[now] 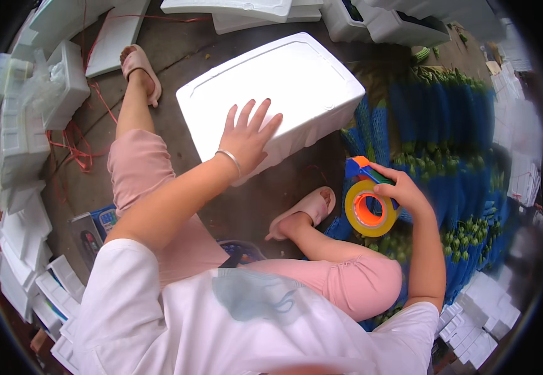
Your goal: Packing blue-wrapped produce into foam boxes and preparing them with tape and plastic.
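A white foam box (pixel 271 87) with its lid on stands on the floor in front of me, turned at a slant. My left hand (pixel 246 134) lies on the lid's near edge, fingers spread, with a bracelet at the wrist. To the right of the box, my right hand (pixel 403 190) grips a tape dispenser (pixel 360 164) with an orange and blue body. A roll of yellow tape (pixel 354 215) with an orange hub is mounted on it. The dispenser is held in the air, apart from the box. Whether any tape lies on the lid cannot be made out.
Several blue net bundles of green vegetables (pixel 440 162) fill the right side. White foam boxes (pixel 21 150) line the left, and foam lids (pixel 240 9) lie at the back. Red string (pixel 74 150) trails over the floor. A calculator (pixel 107 219) is beside my left leg.
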`<state>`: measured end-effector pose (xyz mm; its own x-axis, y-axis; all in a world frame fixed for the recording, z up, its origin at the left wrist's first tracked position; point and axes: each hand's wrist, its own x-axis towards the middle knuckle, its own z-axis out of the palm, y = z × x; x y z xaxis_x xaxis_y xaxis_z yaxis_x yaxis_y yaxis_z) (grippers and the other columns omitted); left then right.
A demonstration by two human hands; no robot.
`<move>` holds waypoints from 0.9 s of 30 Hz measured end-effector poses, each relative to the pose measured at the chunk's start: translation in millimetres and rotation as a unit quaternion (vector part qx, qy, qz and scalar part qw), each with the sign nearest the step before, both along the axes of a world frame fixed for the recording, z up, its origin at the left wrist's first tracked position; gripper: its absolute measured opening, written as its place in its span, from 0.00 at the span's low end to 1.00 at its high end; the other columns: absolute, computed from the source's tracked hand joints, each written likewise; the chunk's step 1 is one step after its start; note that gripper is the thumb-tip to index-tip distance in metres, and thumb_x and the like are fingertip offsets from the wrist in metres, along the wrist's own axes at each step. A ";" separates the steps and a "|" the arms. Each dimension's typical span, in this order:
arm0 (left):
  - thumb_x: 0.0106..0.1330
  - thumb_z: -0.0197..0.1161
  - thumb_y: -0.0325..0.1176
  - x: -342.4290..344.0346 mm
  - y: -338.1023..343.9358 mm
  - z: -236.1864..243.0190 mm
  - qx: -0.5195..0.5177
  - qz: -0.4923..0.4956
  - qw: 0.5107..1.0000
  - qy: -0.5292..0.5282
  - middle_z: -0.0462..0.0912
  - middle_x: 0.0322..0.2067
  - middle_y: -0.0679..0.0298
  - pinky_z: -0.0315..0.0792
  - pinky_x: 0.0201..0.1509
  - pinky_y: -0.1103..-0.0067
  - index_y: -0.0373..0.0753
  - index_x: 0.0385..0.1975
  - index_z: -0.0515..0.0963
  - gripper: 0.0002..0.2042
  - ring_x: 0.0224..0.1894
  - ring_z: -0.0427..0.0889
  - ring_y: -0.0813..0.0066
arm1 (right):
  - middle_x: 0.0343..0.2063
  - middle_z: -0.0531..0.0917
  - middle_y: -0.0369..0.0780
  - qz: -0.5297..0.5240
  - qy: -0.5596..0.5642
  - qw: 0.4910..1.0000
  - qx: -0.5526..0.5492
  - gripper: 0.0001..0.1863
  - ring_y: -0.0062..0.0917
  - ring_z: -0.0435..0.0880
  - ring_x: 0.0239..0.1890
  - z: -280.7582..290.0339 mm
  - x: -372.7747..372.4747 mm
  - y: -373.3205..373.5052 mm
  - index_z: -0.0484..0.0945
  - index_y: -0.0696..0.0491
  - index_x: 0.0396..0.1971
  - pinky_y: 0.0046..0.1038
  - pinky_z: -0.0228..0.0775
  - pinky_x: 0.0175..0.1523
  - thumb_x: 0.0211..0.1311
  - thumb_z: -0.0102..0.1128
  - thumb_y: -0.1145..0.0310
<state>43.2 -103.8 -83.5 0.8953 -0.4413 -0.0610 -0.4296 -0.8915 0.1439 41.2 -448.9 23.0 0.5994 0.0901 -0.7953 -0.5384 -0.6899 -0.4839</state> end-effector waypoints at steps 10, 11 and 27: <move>0.62 0.51 0.31 -11.5 97.7 -54.1 0.321 0.174 0.931 -0.004 0.36 0.70 0.59 0.36 0.68 0.51 0.64 0.68 0.46 0.35 0.71 0.37 0.52 | 0.48 0.76 0.40 -0.119 -0.303 0.931 0.166 0.35 0.19 0.74 0.46 22.3 -80.4 -12.8 0.66 0.55 0.60 0.22 0.64 0.54 0.47 0.62 0.70; 0.59 0.57 0.31 9.9 104.3 -16.1 0.307 0.243 0.917 0.074 0.39 0.70 0.58 0.46 0.66 0.52 0.59 0.67 0.51 0.35 0.70 0.42 0.51 | 0.48 0.76 0.40 -0.124 -0.321 0.923 0.170 0.35 0.20 0.74 0.46 17.0 -83.4 -13.9 0.66 0.55 0.61 0.21 0.64 0.54 0.47 0.62 0.70; 0.57 0.62 0.48 77.5 228.3 -65.8 -0.195 0.281 0.918 0.200 0.67 0.58 0.46 0.61 0.62 0.73 0.31 0.61 0.60 0.36 0.61 0.67 0.55 | 0.49 0.75 0.40 -0.241 -0.214 0.943 0.077 0.42 0.22 0.73 0.48 -65.0 11.7 56.3 0.51 0.48 0.68 0.25 0.62 0.56 0.53 0.62 0.65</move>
